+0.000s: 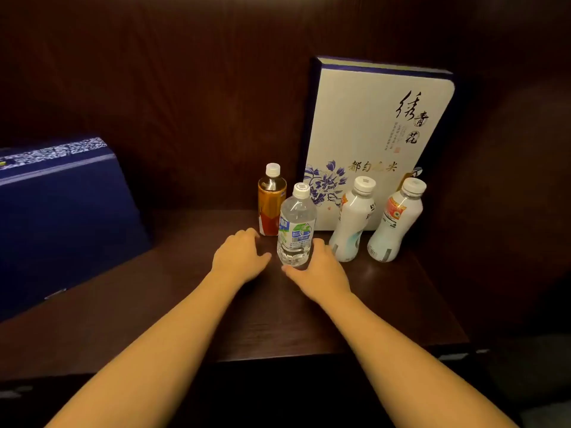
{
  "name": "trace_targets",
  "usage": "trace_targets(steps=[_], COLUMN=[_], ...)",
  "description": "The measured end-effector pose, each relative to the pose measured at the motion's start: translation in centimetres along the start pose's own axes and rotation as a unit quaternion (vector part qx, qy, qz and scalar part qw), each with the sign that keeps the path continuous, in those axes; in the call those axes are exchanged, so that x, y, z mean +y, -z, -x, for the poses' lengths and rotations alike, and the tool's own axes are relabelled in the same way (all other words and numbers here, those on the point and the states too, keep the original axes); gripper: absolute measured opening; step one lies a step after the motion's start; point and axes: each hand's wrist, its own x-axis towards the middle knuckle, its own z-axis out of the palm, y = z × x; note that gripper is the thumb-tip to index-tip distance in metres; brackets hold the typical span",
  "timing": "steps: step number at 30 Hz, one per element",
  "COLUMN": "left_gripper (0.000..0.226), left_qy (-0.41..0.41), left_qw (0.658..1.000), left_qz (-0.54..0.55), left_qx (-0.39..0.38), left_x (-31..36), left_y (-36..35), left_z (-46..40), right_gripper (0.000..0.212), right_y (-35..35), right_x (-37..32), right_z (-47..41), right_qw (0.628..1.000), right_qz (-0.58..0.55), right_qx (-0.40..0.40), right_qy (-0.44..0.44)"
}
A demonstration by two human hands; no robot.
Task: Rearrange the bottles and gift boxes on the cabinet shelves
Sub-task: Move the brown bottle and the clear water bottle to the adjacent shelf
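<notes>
While upright on the shelf (185, 304), water bottle (296, 225) between both hands.

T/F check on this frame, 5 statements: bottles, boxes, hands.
1. Four bottles stand on the shelf. True.
2. The clear water bottle lies on its side. False: it stands upright.
3. The white gift box stands upright behind the two white bottles. True.
4. The left hand holds the amber tea bottle. False: it rests open near it.
5. The blue gift box is right of the bottles. False: left.
</notes>
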Motion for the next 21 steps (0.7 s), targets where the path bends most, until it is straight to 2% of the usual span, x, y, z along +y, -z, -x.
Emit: trace_targets(steps=[5,10,15,21], left_gripper=[0.070,0.091,0.089,0.084], left_qy=[0.039,0.030,0.036,0.063], left_qw=[0.998,0.988,0.965,0.960], left_qz=[0.031,0.146,0.254,0.257], left_qx=[0.037,0.036,0.049,0.090], left_x=[0.4,0.4,1.1,1.2], left_y=[-0.4,-1.0,-1.6,-2.1], left_z=[-2.9,-5.7,-7.0,-7.1], right_gripper=[0.084,0.072,0.067,0.064], right_y=[-0.9,-1.8,-1.5,-0.5], right_x=[0.0,0.5,1.2,2.3], right_z=[-2.5,-3.2,-3.1,-1.4], right_qw=[0.997,0.991,0.989,0.986], right_qz=[-0.073,-0.123,-0.147,-0.165], right_qx=[0.017,0.043,0.029,0.020], right_qy=[0.000,0.009,0.011,0.002])
